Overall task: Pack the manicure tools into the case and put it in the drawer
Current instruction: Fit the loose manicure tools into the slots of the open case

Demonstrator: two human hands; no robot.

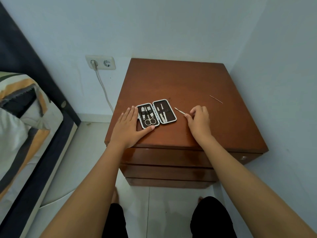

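An open manicure case (169, 115) lies flat on the brown nightstand top (188, 83), its dark lining holding scissors (150, 121), clippers and several other metal tools under elastic straps. My left hand (128, 127) rests flat against the case's left edge, thumb along its front. My right hand (199, 121) pinches the end of a thin metal pusher tool (179, 111), whose tip lies on the wood just right of the case. Another slim metal pick (216, 99) lies loose further right and back.
The nightstand has three closed drawers (164, 157) below its top and stands in a wall corner. A bed (25, 126) with patterned bedding is on the left. A wall socket (101, 62) with a white cable hangs between them. My knees show above the tiled floor.
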